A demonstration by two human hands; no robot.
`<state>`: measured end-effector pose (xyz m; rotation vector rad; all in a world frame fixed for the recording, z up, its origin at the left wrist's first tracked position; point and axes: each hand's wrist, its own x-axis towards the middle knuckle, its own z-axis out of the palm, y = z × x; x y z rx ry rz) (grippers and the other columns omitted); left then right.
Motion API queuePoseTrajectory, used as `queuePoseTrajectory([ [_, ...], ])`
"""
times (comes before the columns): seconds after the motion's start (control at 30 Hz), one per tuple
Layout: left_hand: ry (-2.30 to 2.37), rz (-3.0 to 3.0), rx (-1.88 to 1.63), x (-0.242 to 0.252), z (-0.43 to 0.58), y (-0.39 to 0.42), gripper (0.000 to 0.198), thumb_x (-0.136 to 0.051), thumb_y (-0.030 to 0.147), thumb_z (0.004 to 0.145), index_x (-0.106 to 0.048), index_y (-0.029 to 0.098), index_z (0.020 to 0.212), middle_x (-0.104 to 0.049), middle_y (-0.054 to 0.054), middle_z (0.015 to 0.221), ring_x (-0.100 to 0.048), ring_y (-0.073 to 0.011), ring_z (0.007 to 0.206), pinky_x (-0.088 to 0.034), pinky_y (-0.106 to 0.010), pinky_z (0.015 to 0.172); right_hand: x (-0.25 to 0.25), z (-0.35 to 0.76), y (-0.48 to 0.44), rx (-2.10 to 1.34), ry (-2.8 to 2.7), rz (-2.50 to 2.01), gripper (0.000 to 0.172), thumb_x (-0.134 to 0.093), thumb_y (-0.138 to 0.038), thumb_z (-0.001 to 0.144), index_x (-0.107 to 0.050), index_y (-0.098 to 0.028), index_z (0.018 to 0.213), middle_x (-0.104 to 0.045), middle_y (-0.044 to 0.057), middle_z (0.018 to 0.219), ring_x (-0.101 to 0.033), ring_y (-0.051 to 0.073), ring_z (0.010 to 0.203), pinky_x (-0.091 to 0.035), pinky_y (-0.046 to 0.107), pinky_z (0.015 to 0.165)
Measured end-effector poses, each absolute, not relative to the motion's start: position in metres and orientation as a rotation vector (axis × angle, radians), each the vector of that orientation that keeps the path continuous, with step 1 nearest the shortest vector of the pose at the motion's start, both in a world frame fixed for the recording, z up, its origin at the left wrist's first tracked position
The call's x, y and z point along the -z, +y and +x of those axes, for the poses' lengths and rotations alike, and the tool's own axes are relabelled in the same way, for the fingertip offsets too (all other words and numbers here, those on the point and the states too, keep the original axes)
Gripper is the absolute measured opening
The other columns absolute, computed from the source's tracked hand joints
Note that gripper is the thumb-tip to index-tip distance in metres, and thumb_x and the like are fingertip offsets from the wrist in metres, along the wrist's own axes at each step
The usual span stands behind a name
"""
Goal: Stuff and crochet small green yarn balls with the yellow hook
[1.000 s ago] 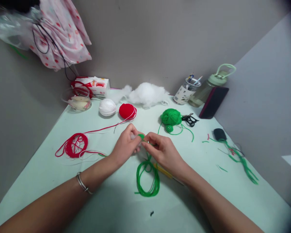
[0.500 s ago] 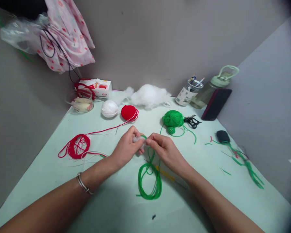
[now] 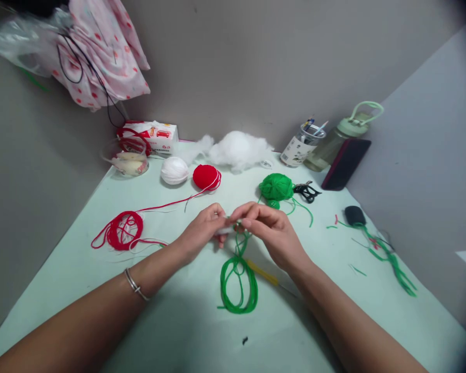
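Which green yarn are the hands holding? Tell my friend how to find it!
Start at the pale green table, in its middle, where the left hand and right hand pinch together. The green yarn loops hang from their fingertips onto the table. Unlike the round green ball farther back or the straggly green strands at the right, they form long open loops.

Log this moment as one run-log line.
left hand: pinching green yarn | right hand: pinching green yarn | its loop: resting on table | yellow hook: on table by loop, unheld
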<state>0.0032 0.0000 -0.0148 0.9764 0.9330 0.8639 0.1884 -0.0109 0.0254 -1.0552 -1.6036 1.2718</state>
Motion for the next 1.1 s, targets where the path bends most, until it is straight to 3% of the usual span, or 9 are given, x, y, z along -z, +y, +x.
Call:
queuePoseTrajectory([
  [0.07,0.922,0.941,-0.867,0.014,0.002,0.000,0.022,-0.067,0.029,0.082,-0.046,0.023,0.079,-0.058,0.006,0.057,-0.052,-0.0103,0.047,-0.042,-0.020,0.045,-0.025,0.188,-0.012,-1.336,-1.547,-1.072,0.019,-0.069,-0.037,0.093,-0.060,-0.023,0.083,-0.070,0.004,0.100,-0.058,0.013,0.065,-0.047,0.030,0.061],
  [0.17,0.916,0.899,-0.888,0.013,0.001,-0.001,0.020,-0.065,0.026,0.083,-0.045,0.023,0.078,-0.061,0.004,0.062,-0.052,-0.0095,0.049,-0.042,-0.020,0.046,-0.020,0.188,-0.013,-1.006,-1.760,-1.224,0.014,-0.067,-0.027,0.091,-0.060,-0.023,0.103,-0.068,0.003,0.104,-0.050,0.011,0.061,-0.043,0.028,0.061],
  [0.27,0.918,0.887,-0.901,0.015,0.002,-0.002,0.020,-0.065,0.026,0.083,-0.045,0.023,0.080,-0.060,0.005,0.061,-0.053,-0.0103,0.050,-0.043,-0.020,0.047,-0.014,0.188,-0.013,-0.715,-2.031,-1.269,0.001,-0.060,-0.022,0.094,-0.059,-0.023,0.095,-0.065,0.002,0.090,-0.051,0.013,0.067,-0.042,0.029,0.068],
  [0.4,0.915,0.893,-0.909,0.017,0.005,-0.004,0.020,-0.066,0.026,0.084,-0.046,0.024,0.082,-0.059,0.006,0.057,-0.055,-0.0116,0.051,-0.044,-0.020,0.048,-0.011,0.187,-0.012,-0.648,-2.128,-1.256,0.010,-0.057,-0.024,0.097,-0.057,-0.022,0.088,-0.061,0.001,0.082,-0.051,0.015,0.071,-0.040,0.029,0.068],
  [0.63,0.914,0.898,-0.898,0.017,0.006,-0.004,0.020,-0.065,0.026,0.085,-0.045,0.024,0.082,-0.060,0.006,0.058,-0.056,-0.0117,0.051,-0.044,-0.021,0.049,-0.012,0.194,-0.008,-0.821,-2.138,-1.267,0.006,-0.060,-0.026,0.096,-0.057,-0.022,0.091,-0.059,-0.002,0.082,-0.048,0.014,0.069,-0.037,0.028,0.065],
  [0.9,0.868,0.910,-0.861,0.016,0.006,-0.006,0.021,-0.065,0.028,0.087,-0.045,0.024,0.084,-0.064,0.004,0.061,-0.061,-0.0129,0.057,-0.049,-0.024,0.058,-0.010,0.193,-0.008,-1.021,-1.936,-1.362,0.021,-0.062,-0.036,0.095,-0.053,-0.022,0.081,-0.044,-0.007,0.069,-0.037,0.013,0.065,-0.030,0.028,0.061],
  [1.1,0.891,0.893,-0.858,0.016,0.006,-0.006,0.017,-0.060,0.026,0.090,-0.045,0.023,0.083,-0.065,0.004,0.061,-0.061,-0.0115,0.055,-0.049,-0.024,0.058,-0.019,0.195,-0.003,-1.257,-1.929,-1.262,0.016,-0.066,-0.035,0.090,-0.057,-0.022,0.088,-0.049,-0.005,0.074,-0.043,0.013,0.069,-0.034,0.028,0.062],
])
